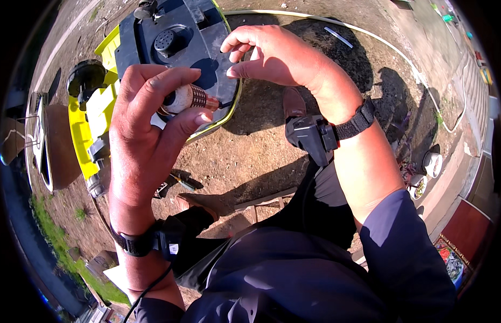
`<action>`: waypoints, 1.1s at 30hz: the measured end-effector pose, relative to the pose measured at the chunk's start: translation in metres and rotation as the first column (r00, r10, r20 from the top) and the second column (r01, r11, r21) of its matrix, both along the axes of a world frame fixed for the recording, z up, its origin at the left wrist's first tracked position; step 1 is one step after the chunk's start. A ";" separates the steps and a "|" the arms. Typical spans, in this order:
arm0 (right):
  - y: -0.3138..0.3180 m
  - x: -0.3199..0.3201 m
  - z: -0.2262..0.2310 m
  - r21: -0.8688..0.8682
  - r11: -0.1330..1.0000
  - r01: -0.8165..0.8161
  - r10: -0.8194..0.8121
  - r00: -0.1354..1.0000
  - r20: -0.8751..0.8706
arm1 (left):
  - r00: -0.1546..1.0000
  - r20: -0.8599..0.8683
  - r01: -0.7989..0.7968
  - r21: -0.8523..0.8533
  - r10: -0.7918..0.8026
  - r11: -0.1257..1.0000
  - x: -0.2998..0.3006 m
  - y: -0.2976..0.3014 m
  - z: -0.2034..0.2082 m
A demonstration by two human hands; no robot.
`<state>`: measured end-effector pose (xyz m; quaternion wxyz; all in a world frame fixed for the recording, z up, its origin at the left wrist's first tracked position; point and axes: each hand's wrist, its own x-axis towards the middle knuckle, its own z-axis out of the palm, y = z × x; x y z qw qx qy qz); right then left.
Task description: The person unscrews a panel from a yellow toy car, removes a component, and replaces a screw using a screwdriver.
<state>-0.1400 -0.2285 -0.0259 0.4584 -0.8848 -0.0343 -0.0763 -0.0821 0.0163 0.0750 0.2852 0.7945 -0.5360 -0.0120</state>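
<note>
My left hand (148, 116) is closed round a small white cylinder (180, 100) with a dark gridded band and a reddish end, which points right. The fingers cover part of it, and its exact kind cannot be made out. To the right, my right hand (266, 54) hangs in the air with fingers curved and thumb apart, showing nothing between them. Both hands are over or beside the dark panel (210, 40) of a yellow-and-black machine (102, 110). A round, perforated black fitting (165, 42) stands up from this panel.
A pale hose (336, 22) curves over the dirt ground on the right. A light metal strip (338, 37) lies inside that curve. By my feet are a hand tool (183, 182) and a wooden frame (266, 200). White pots (432, 164) stand at the far right.
</note>
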 end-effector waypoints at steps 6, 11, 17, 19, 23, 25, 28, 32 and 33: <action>-0.003 0.007 -0.007 0.026 0.991 0.128 -0.125 0.987 -0.105 | 0.937 -0.347 -0.100 -0.186 0.030 0.978 -0.011 -0.001 -0.015; 0.000 0.009 -0.017 -0.182 0.965 0.190 -0.229 0.948 -0.220 | 0.985 -0.170 -0.019 -0.152 -0.007 0.988 -0.006 0.000 -0.007; 0.014 -0.004 -0.016 0.468 0.856 0.219 0.151 0.761 -0.632 | 0.998 -0.062 -0.010 -0.139 0.001 0.990 -0.006 0.000 -0.010; 0.014 -0.004 -0.020 0.510 0.830 0.226 0.163 0.777 -0.609 | 0.999 -0.052 -0.017 -0.134 0.010 0.991 -0.009 -0.002 -0.009; 0.018 0.001 -0.033 0.451 0.862 0.230 0.104 0.792 -0.601 | 0.998 -0.054 -0.033 -0.120 0.027 0.992 -0.012 -0.008 -0.010; 0.016 0.000 -0.033 0.424 0.880 0.214 0.100 0.790 -0.605 | 0.998 -0.062 -0.032 -0.130 0.024 0.991 -0.014 -0.008 -0.013; 0.017 0.000 -0.031 0.402 0.897 0.184 0.104 0.795 -0.597 | 0.997 -0.045 -0.070 -0.162 0.063 0.984 -0.018 -0.008 -0.017; 0.018 -0.002 -0.034 0.431 0.890 0.146 0.168 0.776 -0.608 | 0.996 0.023 -0.083 -0.118 0.087 0.990 -0.018 -0.010 -0.010; 0.021 -0.005 -0.033 0.480 0.867 0.136 0.219 0.761 -0.611 | 0.996 0.032 -0.083 -0.131 0.088 0.988 -0.017 -0.009 -0.010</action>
